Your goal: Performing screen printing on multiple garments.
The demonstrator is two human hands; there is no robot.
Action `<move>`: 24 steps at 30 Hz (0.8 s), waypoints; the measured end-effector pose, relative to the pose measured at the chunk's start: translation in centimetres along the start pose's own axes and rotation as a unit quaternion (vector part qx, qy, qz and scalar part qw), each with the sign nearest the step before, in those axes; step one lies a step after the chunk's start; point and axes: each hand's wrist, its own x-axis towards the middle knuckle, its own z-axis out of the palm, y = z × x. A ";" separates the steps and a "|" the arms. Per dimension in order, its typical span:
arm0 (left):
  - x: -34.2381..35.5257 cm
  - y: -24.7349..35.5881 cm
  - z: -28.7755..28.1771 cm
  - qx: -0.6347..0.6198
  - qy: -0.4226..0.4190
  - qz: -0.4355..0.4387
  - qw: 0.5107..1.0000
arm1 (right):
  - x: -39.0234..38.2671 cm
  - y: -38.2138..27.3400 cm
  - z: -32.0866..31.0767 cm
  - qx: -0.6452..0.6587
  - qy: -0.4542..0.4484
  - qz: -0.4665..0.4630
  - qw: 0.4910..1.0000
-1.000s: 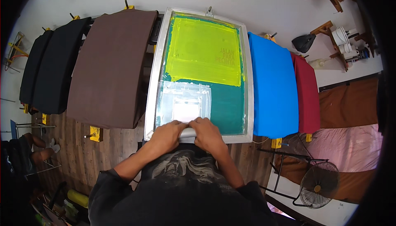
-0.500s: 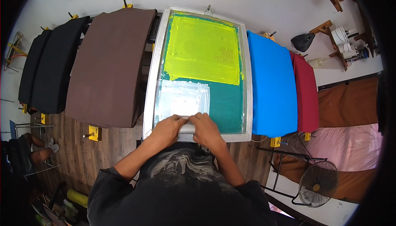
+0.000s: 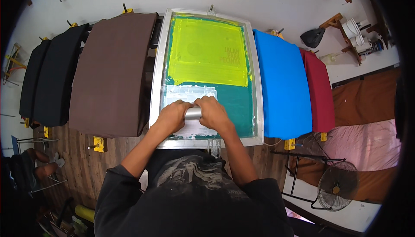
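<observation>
A metal-framed printing screen [image 3: 258, 85] lies lengthwise in front of me, its mesh green, with a large yellow coated area [image 3: 205, 38] at the far end bearing faint lettering. My left hand [image 3: 173, 116] and my right hand [image 3: 209, 112] both have fingers closed on a silver squeegee [image 3: 193, 113], side by side over the lower part of the screen. Beneath and beyond the squeegee is a patch of white ink [image 3: 186, 91], partly hidden by my hands. The squeegee's lower edge against the mesh cannot be made out.
Platens with brown [image 3: 108, 73], black [image 3: 58, 75], blue [image 3: 283, 85] and red [image 3: 319, 94] fabric flank the screen. A fan [image 3: 337, 187] stands lower right beside hanging cloth [image 3: 359, 98]. Shelves with containers [image 3: 352, 34] are upper right. Another person's leg [image 3: 45, 168] shows at the far left.
Both hands have moved forward, up the screen, with the squeegee, from near the near frame edge onto the white patch. The whole view has shifted slightly.
</observation>
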 end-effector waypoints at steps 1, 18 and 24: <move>-0.7 0.2 0.2 0.001 0.004 -0.004 1.000 | -0.8 0.1 0.4 0.010 0.008 -0.015 1.000; 0.5 -0.9 -4.0 0.016 -0.080 -0.029 0.996 | 2.2 -2.3 -0.8 0.001 -0.032 -0.007 0.999; -2.0 0.4 -3.3 0.007 -0.123 -0.023 0.992 | -1.0 -2.2 0.3 0.015 -0.039 -0.037 0.998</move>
